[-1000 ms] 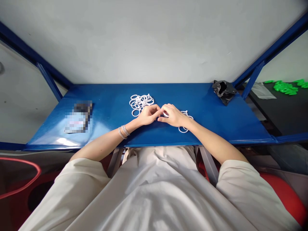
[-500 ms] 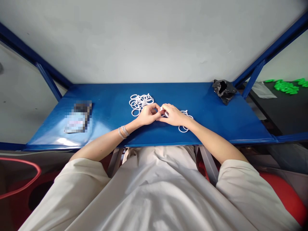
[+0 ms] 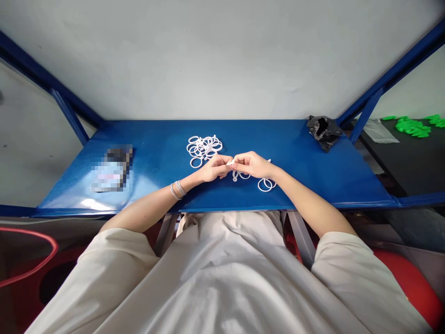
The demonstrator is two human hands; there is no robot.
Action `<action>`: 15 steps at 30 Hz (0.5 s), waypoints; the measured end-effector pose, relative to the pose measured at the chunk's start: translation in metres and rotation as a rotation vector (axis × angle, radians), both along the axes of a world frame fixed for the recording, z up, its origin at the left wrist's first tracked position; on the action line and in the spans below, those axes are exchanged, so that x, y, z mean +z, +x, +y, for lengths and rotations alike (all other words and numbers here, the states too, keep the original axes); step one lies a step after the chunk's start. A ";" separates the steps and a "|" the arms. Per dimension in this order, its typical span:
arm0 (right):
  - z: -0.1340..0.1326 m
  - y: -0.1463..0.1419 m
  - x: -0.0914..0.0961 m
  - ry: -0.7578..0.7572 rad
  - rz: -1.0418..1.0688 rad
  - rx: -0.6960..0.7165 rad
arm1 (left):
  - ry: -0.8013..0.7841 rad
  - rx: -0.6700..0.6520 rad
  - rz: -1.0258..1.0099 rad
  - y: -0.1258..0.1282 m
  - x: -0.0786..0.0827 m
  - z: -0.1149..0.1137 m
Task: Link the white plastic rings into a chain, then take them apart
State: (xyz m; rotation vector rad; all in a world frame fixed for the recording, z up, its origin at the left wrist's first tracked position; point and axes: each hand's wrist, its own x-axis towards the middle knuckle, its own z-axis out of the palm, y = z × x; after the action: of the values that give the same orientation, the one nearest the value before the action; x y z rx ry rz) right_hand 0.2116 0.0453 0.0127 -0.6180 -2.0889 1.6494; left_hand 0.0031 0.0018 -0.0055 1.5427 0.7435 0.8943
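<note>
My left hand [image 3: 215, 168] and my right hand [image 3: 253, 164] meet above the blue metal table [image 3: 295, 181], fingertips nearly touching. Between them, a small white plastic piece [image 3: 230, 163] sticks out from my right fingers, and my left fingertips pinch at or beside it. Below my right hand lie linked white plastic rings [image 3: 266, 184], partly hidden by the palm. A loose heap of similar white rings [image 3: 203, 148] lies just beyond my left hand, apart from it. Silver bracelets [image 3: 176, 189] circle my left wrist.
A crumpled black bag [image 3: 324, 132] sits at the table's far right corner. A pixelated flat packet [image 3: 113, 169] lies at the left. Blue frame struts rise at both ends, and green pieces [image 3: 413, 128] lie on a dark surface beyond the right end.
My hands have drawn slightly apart and lifted the white piece higher. The linked rings now show more below my right hand, stretching toward my left hand.
</note>
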 end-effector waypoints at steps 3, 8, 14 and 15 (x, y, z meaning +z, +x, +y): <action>-0.002 -0.001 0.002 0.015 -0.006 0.050 | -0.034 -0.064 0.003 0.001 0.002 0.000; -0.005 0.001 0.005 0.060 -0.020 0.076 | 0.020 -0.092 0.030 0.005 0.004 -0.004; -0.003 -0.001 -0.002 0.169 -0.027 -0.024 | 0.161 -0.051 0.111 0.004 0.003 -0.004; -0.002 -0.001 -0.003 0.214 -0.022 -0.085 | 0.181 -0.011 0.104 0.003 0.003 -0.003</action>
State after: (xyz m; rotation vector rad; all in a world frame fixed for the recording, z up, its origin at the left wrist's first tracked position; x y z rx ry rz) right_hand 0.2105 0.0437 0.0096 -0.6458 -2.1855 1.3559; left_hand 0.0063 -0.0010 -0.0026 1.7630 0.7436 0.8981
